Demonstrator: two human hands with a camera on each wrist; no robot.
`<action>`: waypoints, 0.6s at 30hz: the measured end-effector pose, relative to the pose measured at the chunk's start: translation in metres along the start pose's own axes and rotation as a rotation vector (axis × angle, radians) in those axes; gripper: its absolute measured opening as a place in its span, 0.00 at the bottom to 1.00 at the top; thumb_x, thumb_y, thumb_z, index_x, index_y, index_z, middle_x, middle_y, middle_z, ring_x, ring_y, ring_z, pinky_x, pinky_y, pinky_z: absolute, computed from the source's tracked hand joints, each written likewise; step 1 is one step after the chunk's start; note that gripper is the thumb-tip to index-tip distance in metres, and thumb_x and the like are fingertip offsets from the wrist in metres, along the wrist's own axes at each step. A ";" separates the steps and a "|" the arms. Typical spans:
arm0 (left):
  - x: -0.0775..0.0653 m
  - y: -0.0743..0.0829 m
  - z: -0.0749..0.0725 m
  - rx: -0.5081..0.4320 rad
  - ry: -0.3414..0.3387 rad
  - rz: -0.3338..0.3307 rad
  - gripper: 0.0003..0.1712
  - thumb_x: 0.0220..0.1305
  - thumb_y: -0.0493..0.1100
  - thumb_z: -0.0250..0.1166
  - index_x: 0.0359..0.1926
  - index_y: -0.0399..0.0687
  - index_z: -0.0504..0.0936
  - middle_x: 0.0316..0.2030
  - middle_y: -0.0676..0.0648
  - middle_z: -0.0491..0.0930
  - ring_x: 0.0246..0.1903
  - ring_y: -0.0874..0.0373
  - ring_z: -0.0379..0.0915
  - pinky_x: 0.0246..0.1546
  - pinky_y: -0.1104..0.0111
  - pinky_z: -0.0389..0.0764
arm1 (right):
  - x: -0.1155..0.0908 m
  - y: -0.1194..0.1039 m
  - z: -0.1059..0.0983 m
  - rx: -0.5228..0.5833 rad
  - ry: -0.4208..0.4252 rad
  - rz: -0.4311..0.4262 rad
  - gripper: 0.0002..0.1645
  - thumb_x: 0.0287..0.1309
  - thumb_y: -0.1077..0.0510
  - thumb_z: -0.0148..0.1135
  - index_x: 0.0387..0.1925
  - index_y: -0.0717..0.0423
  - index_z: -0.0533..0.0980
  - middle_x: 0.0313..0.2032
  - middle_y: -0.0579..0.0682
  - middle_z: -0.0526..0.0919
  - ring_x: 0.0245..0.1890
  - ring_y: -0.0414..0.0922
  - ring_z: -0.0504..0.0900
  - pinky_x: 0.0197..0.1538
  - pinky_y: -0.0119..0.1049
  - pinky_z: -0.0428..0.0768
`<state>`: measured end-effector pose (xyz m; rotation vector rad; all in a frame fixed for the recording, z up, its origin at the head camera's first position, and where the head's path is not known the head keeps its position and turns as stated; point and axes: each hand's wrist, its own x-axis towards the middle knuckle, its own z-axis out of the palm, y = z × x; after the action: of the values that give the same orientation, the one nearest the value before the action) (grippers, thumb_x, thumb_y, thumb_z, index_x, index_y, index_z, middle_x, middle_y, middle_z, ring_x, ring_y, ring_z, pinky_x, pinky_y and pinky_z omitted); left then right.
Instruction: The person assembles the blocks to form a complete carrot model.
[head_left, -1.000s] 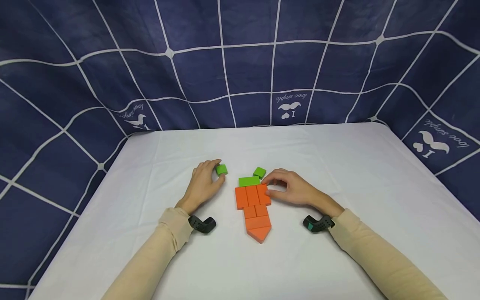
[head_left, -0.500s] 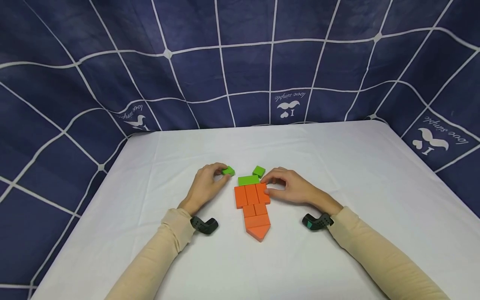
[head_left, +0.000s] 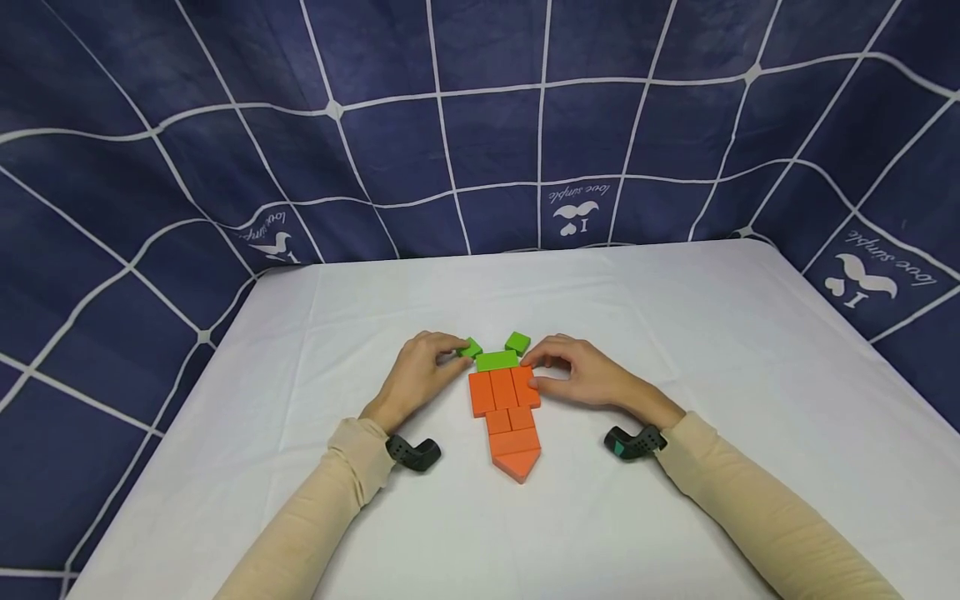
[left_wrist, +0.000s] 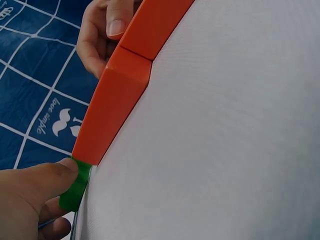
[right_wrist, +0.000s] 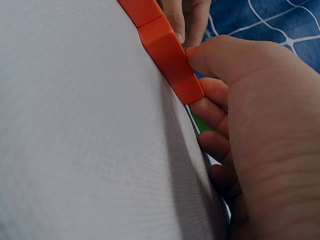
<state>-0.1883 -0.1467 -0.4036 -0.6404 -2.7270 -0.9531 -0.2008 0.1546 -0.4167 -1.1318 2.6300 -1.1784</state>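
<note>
A flat figure of orange and green blocks lies mid-table. Three upright orange blocks [head_left: 504,390] form its wide row, above smaller orange pieces [head_left: 512,420] and a pointed orange block [head_left: 517,465]. A long green block [head_left: 497,361] caps the row. My left hand [head_left: 420,371] pinches a small green block [head_left: 472,347] between thumb and fingers, at the long one's left corner. My right hand [head_left: 581,373] pinches the rightmost orange block [right_wrist: 180,70], thumb on one end and fingertips at the other. Another small green block [head_left: 517,342] sits by the right corner, angled.
White cloth [head_left: 675,317] covers the table. A navy curtain [head_left: 495,142] with white lines rises along its back and sides. Each wrist wears a black strap device, the left one [head_left: 414,454] and the right one [head_left: 633,443], low over the cloth.
My left hand has moved right with the small green block, bringing it from well left of the figure up to the long green block's corner. My right hand has stayed in place.
</note>
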 end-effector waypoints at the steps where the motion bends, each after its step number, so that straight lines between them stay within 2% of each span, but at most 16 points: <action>1: -0.001 0.000 0.000 0.000 -0.002 0.002 0.17 0.66 0.45 0.72 0.54 0.45 0.89 0.52 0.46 0.88 0.52 0.49 0.81 0.57 0.55 0.80 | 0.000 0.000 0.000 -0.001 0.000 0.001 0.16 0.62 0.51 0.73 0.52 0.40 0.84 0.47 0.37 0.83 0.43 0.38 0.77 0.49 0.36 0.77; 11: -0.003 0.002 0.003 0.021 -0.005 -0.016 0.18 0.66 0.45 0.72 0.55 0.45 0.87 0.50 0.45 0.88 0.48 0.51 0.80 0.52 0.56 0.81 | -0.001 0.001 0.001 0.000 -0.006 0.013 0.16 0.62 0.52 0.73 0.51 0.40 0.84 0.47 0.37 0.83 0.43 0.38 0.77 0.50 0.36 0.77; 15: -0.001 0.001 0.003 0.027 -0.006 -0.018 0.22 0.66 0.46 0.72 0.58 0.44 0.85 0.49 0.44 0.87 0.47 0.51 0.80 0.53 0.56 0.81 | -0.002 0.002 0.000 0.005 0.005 0.011 0.16 0.61 0.52 0.73 0.51 0.40 0.84 0.46 0.37 0.83 0.43 0.39 0.77 0.49 0.36 0.77; 18: -0.003 0.000 0.001 0.030 -0.010 -0.024 0.28 0.66 0.47 0.72 0.64 0.44 0.80 0.49 0.44 0.86 0.49 0.51 0.81 0.55 0.55 0.81 | -0.003 0.003 0.000 0.009 0.014 0.024 0.16 0.61 0.52 0.73 0.52 0.40 0.84 0.46 0.37 0.83 0.44 0.39 0.77 0.50 0.36 0.77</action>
<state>-0.1858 -0.1467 -0.4055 -0.6104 -2.7578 -0.9152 -0.2006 0.1574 -0.4194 -1.0918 2.6379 -1.1974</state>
